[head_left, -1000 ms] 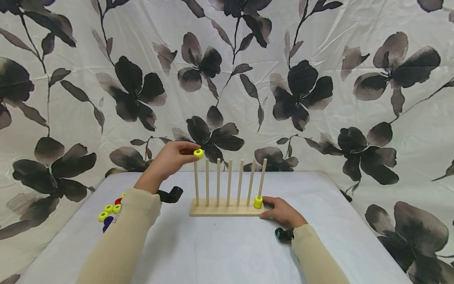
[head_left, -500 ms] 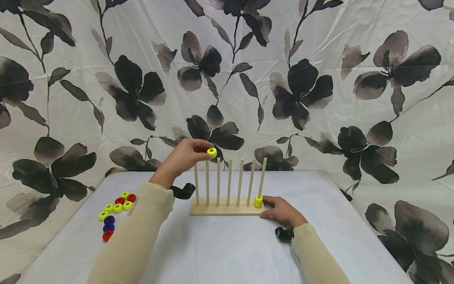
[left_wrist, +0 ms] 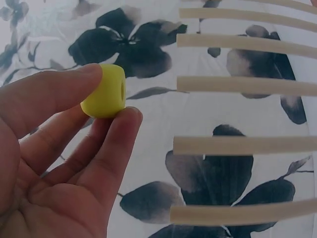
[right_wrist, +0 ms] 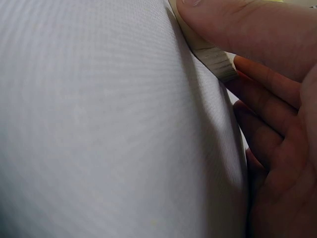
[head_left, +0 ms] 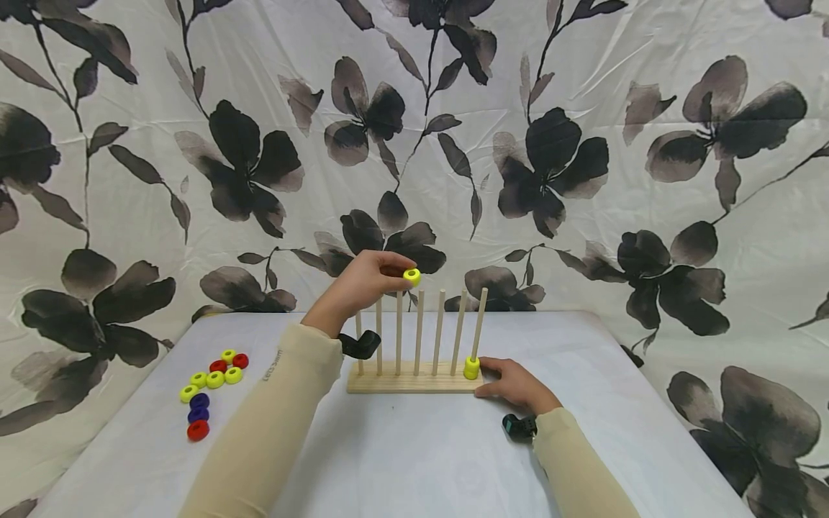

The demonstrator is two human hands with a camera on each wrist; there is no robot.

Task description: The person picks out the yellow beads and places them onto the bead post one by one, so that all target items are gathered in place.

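Yellow bead (left_wrist: 105,92) apparently clear of pegs (left_wrist: 237,145)

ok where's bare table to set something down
Bare table lies in front of the peg rack, between the sleeves, and right of the right hand. Crowded: among the loose beads at left, and at peg tops by the left hand.

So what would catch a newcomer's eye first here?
Probably the yellow bead pinched in the person's left hand, near the tops of a row of wooden pegs. Next might be the big dark flowers on the cloth behind the table. Then the yellow, red and dark blue beads scattered on the table's left side.
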